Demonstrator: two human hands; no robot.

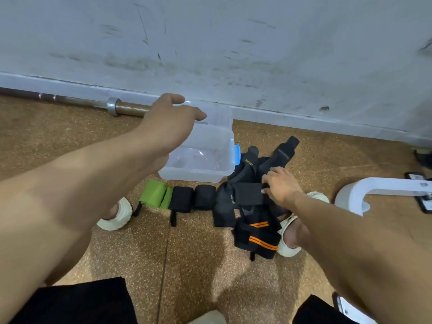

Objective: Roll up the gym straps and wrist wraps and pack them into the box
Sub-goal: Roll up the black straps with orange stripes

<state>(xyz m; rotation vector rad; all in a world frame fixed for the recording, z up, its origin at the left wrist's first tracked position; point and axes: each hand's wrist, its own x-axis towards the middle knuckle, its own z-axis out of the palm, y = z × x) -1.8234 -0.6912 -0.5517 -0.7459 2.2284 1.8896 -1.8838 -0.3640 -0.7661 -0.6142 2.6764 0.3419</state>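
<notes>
Packing barely begun: your left hand (170,118), grip relaxed, rests on the empty box (210,160) at centre frame; your right hand (280,185) pinches a black strap (247,194) to roll next.

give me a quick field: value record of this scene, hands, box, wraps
left hand: over the box's raised lid, fingers relaxed
right hand: pinches a black strap on the loose pile
box: clear plastic, open, nothing packed inside
rolled wraps: one green roll, two black rolls in a row in front of the box
unrolled: orange-striped wrap nearest the person
behind: barbell along the wall
</notes>
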